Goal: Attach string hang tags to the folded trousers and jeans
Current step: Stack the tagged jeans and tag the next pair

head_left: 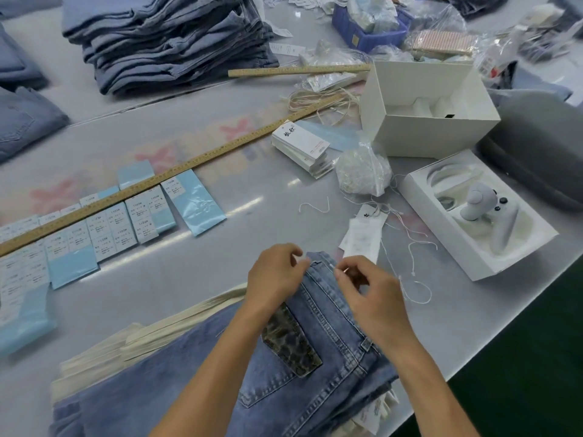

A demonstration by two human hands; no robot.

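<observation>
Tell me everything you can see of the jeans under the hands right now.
The jeans are mid-blue denim, folded, back side up, topmost on a stack over cream trousers. A dark leopard-patterned patch sits near the waistband above a back pocket. The left hand and right hand both pinch at the waistband's far end, near a white string.

Garment workshop: stacked jeans (170, 42), hang tags (301, 143)
</observation>
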